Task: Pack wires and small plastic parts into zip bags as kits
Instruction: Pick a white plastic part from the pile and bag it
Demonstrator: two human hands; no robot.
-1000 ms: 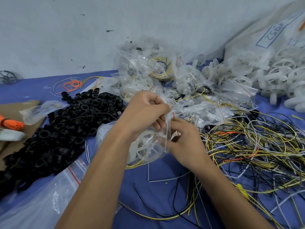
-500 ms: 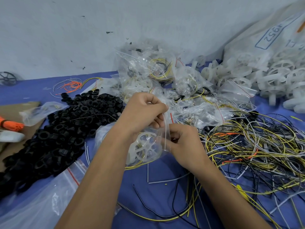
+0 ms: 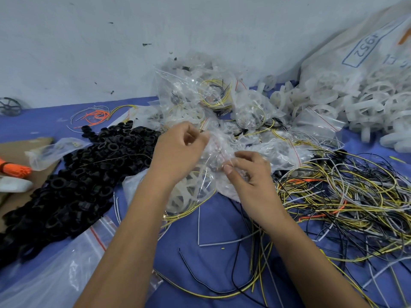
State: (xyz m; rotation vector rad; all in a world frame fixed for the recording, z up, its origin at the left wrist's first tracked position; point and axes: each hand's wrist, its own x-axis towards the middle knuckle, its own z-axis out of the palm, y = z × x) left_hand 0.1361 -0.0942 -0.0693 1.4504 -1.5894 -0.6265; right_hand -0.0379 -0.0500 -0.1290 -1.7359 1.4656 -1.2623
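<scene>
I see my left hand [image 3: 178, 152] pinching the top edge of a clear plastic zip bag [image 3: 200, 185] holding a white spoked plastic wheel [image 3: 189, 194] and yellow wire, just above the blue desk [image 3: 218, 263]. My right hand [image 3: 249, 172] grips its other edge, fingers curled. Loose black plastic rings [image 3: 89, 165] lie left, tangled yellow, black and white wires [image 3: 344, 196] right

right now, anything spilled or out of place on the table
Nothing damaged, but it is untidy. White wheels spill out of the sack at the far right. Loose wires lie tangled on the right. One black wheel sits alone at the far left, apart from the black rings.
</scene>
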